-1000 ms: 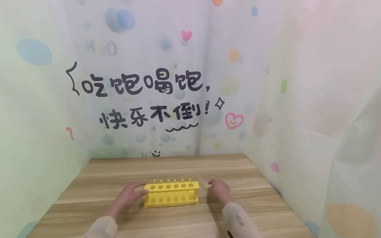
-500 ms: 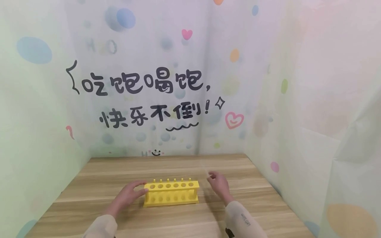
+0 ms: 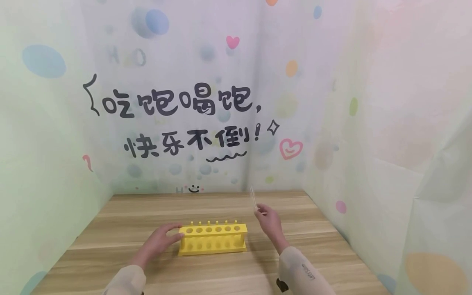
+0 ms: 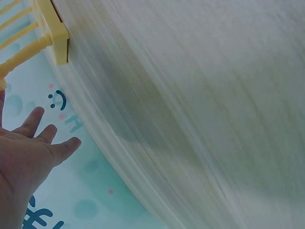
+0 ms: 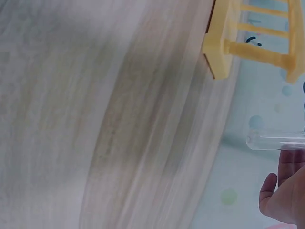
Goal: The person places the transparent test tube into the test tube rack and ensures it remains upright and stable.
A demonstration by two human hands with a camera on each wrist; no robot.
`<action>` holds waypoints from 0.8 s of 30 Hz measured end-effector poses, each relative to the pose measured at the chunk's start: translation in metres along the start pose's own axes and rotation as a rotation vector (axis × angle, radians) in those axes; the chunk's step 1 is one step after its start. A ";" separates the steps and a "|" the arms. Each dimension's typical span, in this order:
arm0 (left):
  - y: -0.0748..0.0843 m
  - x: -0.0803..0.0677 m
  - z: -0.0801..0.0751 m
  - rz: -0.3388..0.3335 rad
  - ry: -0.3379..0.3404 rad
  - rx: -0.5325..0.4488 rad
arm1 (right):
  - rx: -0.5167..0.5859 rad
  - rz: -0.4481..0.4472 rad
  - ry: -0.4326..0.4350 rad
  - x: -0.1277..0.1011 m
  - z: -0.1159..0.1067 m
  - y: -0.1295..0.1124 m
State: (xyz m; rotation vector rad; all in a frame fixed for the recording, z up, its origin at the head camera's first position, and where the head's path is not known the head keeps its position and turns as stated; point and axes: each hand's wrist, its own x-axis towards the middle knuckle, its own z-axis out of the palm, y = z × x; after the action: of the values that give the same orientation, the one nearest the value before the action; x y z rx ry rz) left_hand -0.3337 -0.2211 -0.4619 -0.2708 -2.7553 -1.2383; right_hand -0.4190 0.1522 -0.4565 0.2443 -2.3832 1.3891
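Observation:
A yellow test tube rack (image 3: 213, 239) stands upright on the wooden table, its top row of round holes showing no tubes. At its left end, my left hand (image 3: 158, 241) holds the upper plate between thumb and forefinger. The other fingers (image 4: 35, 119) spread loose in the left wrist view. My right hand (image 3: 271, 223) is raised to the right of the rack, pinching a clear test tube (image 3: 253, 197) that points up and slightly left. In the right wrist view the rounded end of the test tube (image 5: 259, 140) sticks out past the fingers, apart from the rack.
Wood-grain table (image 3: 147, 211) lies under the rack and both hands. A pale patterned curtain (image 3: 199, 53) with dark lettering rises behind its far edge, and similar sheets close in the left and right sides.
My right hand has risen and moved away from me, lifting the test tube, which now shows more clearly above the fingers. The left hand and the rack have stayed in place.

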 end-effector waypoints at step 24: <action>-0.001 -0.003 0.004 -0.002 -0.017 -0.042 | 0.335 -0.090 0.026 -0.003 0.002 -0.061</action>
State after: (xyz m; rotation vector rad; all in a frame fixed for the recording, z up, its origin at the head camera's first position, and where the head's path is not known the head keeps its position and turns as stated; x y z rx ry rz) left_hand -0.3310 -0.2189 -0.4657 -0.2843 -2.7469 -1.3022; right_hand -0.3962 0.1196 -0.4097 0.4132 -2.0802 1.7310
